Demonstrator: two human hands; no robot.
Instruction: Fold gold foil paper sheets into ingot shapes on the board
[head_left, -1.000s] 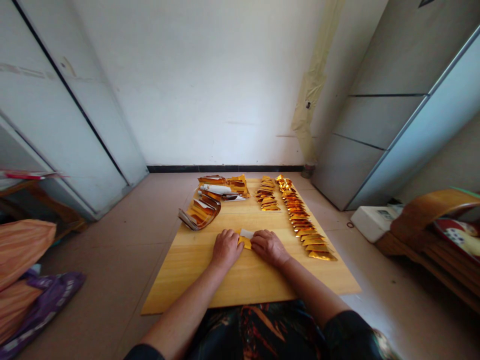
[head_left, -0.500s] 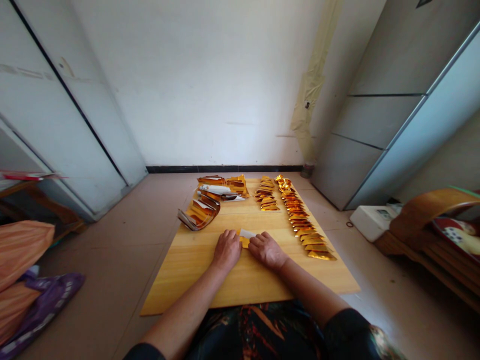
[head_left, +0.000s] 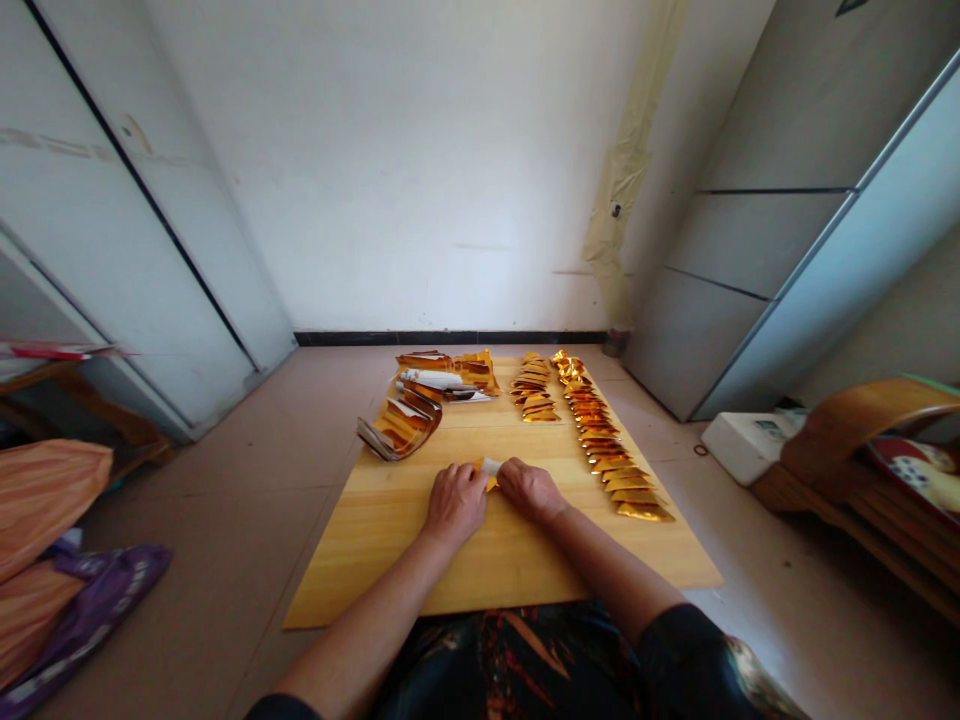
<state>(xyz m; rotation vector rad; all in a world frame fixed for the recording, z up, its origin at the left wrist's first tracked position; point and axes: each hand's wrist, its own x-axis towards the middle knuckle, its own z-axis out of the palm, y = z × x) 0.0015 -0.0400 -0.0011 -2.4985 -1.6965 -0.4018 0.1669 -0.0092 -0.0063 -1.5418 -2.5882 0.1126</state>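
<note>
On the wooden board (head_left: 360,560) in front of me lies a small sheet of gold foil paper (head_left: 491,467) with a whitish patch, part of it hidden under my fingers. My left hand (head_left: 457,500) grips its left side, fingers curled. From the right, my right hand (head_left: 531,490) pinches the other side with bent fingers. Folded gold foil pieces (head_left: 596,430) stand in a long row along the board's right side. A shorter row of folded pieces (head_left: 534,385) sits left of that. Stacks of loose gold paper (head_left: 405,425) lie at the back left.
A white wall (head_left: 420,200) rises behind the board. To the right stand a grey fridge (head_left: 757,240), a white box (head_left: 742,445) and a wooden seat (head_left: 847,450). Orange and purple bags (head_left: 97,600) lie on the tiled floor at left.
The hands have drawn slightly closer together. My right fingers have curled further over the paper, and less of the sheet shows between the hands.
</note>
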